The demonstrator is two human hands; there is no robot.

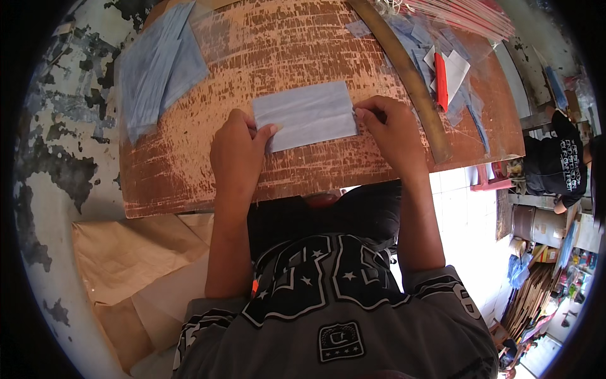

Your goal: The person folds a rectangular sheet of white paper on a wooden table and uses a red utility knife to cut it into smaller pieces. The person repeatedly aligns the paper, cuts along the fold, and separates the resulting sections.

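A pale grey-blue rectangular sheet [308,117], thin and slightly creased, lies over the middle of the worn brown table [278,57]. My left hand [242,142] pinches its left edge near the lower corner, thumb on top. At the opposite end, my right hand [392,129] pinches the right edge between thumb and fingertips. The sheet is stretched flat between both hands. Whether it is folded or a single layer, I cannot tell.
Similar bluish sheets [154,72] are piled at the table's far left. A long brown strip [407,79] lies right of my right hand. Beyond it are a red object [440,82] and loose clear scraps. Brown paper [139,252] sits at lower left; another person [555,158] is at far right.
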